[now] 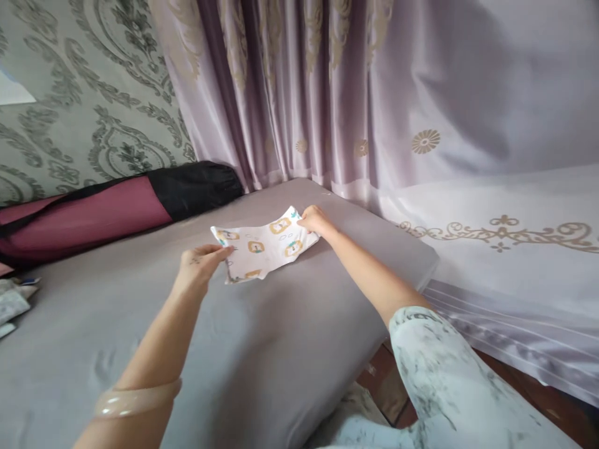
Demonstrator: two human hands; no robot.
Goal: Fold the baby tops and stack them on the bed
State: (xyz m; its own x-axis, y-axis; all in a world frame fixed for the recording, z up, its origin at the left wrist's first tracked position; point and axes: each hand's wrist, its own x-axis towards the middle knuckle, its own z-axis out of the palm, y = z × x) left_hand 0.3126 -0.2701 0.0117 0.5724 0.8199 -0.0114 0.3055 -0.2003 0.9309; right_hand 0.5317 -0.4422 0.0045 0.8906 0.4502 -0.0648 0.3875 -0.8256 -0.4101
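Observation:
A small white cloth (pixel 264 248) with orange and teal printed figures is stretched between my two hands, over the grey covered surface (pixel 210 349). My left hand (pixel 202 260) pinches its left edge between thumb and fingers. At the cloth's right end, my right hand (pixel 314 222) grips the edge with fingers closed. The cloth sags a little in the middle, and its lower edge is uneven. A pale bangle (pixel 135 400) circles my left forearm.
A long maroon and black bag (pixel 107 209) lies along the patterned wall at the back left. Lilac curtains (pixel 299 93) hang behind and to the right. Some folded items (pixel 13 302) sit at the far left edge. Reddish floor (pixel 386 380) shows at the lower right.

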